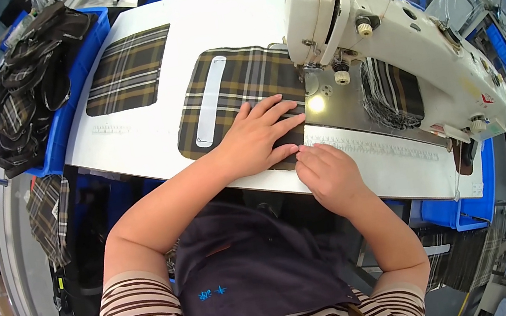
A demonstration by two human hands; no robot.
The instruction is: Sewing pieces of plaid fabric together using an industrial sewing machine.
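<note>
A brown, black and white plaid fabric piece [194, 126] lies on the white sewing table, its right edge by the sewing machine's needle area. A pale strip [212, 101] rests on it. My left hand [257, 136] is spread flat on the fabric, fingers apart and pointing right. At the fabric's near right corner my right hand [331, 175] has its fingers drawn together in a pinch at the edge, close to my left thumb. What the right fingertips hold is mostly hidden, though the fabric edge runs into them. The white sewing machine [393, 34] stands just beyond, at the right.
Another plaid piece [130, 70] lies at the table's far left. A blue bin [77, 87] heaped with dark plaid pieces stands beside it. Several stacked plaid pieces [392, 94] sit under the machine arm. A clear ruler [371, 143] lies along the near edge. Another blue bin [462, 206] is at lower right.
</note>
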